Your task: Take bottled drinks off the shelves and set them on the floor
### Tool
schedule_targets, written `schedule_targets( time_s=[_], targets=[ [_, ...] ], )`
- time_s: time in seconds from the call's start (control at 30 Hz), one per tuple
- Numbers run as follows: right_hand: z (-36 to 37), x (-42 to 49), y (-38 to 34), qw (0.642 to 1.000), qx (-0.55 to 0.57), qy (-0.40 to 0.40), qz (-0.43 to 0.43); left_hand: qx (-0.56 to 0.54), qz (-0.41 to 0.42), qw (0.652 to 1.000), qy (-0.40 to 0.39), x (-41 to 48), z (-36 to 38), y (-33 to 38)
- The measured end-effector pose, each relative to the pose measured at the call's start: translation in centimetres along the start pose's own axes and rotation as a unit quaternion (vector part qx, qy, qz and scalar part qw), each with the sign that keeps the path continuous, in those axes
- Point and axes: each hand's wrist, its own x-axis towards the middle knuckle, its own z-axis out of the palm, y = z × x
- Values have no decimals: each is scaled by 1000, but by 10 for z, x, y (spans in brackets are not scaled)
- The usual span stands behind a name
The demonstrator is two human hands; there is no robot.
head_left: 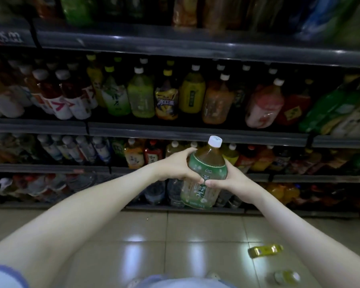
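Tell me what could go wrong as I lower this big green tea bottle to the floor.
The green tea bottle looks large, and your left hand and right hand grip only its middle, so it might slip. The yellow bottle and the pale bottle already lie on the tiled floor to your right; this one could knock them rolling.

Shop: stocked drink shelves [195, 134]

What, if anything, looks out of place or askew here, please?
A yellow bottle lies on its side on the floor at lower right; a paler bottle near it is too blurred to judge. The green tea bottle gripped by the left hand and right hand looks intact, and nothing seems spilled.
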Motion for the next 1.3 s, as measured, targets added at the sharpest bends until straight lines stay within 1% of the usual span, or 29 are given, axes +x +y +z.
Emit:
schedule_targets(
  time_s=[0.17, 0.27, 0.33, 0.4, 0.43, 0.47, 0.53, 0.6, 0.63, 0.7, 0.77, 0.87, 0.93, 1.0, 1.07, 1.1, 1.13, 1.17, 1.23, 1.27, 1.3],
  targets=[
    [-64, -6, 0, 996, -50, 48, -58, 30, 74, 996, 49, 33, 32, 42],
    [-90, -3, -10, 985, -112, 81, -104, 39, 97, 990, 97, 45, 41, 60],
    [-108, 1, -21, 977, -145, 71, -140, 39, 100, 985, 132, 54, 43, 68],
    [-121, 3, -34, 968, -175, 49, -172, 80, 106, 979, 153, 64, 43, 78],
    [-125, 5, -40, 963, -192, 54, -183, 109, 110, 976, 154, 70, 41, 83],
    [-128, 8, -44, 955, -215, 77, -191, 134, 117, 972, 153, 74, 39, 88],
    [-129, 12, -50, 934, -248, 156, -202, 166, 136, 966, 148, 87, 34, 96],
    [-131, 16, -53, 928, -223, 221, -199, 205, 156, 955, 147, 102, 29, 103],
    [-133, 18, -54, 930, -206, 239, -189, 230, 167, 947, 148, 111, 28, 105],
    [-140, 25, -56, 935, -193, 252, -158, 265, 185, 935, 147, 129, 25, 108],
    [-146, 36, -58, 933, -186, 272, -141, 277, 186, 932, 143, 148, 20, 111],
    [-152, 57, -59, 914, -156, 340, -158, 264, 174, 939, 135, 171, 17, 114],
    [-159, 70, -57, 901, -134, 380, -159, 273, 185, 932, 150, 180, 10, 119],
    [-166, 81, -53, 898, -104, 399, -153, 292, 211, 911, 200, 183, -2, 118],
    [-168, 88, -50, 886, -120, 419, -158, 236, 233, 893, 304, 187, -19, 108],
    [-167, 91, -49, 877, -131, 431, -168, 204, 227, 885, 351, 190, -27, 100],
    [-166, 94, -50, 867, -144, 439, -183, 189, 209, 885, 370, 194, -33, 92],
    [-163, 97, -50, 859, -162, 442, -199, 197, 181, 895, 356, 198, -37, 84],
    [-159, 105, -50, 846, -198, 443, -220, 235, 126, 922, 279, 207, -39, 70],
    [-158, 110, -49, 841, -214, 442, -225, 253, 117, 926, 255, 209, -38, 66],
    [-158, 115, -49, 837, -231, 441, -227, 269, 118, 923, 249, 212, -37, 62]
  ],
)
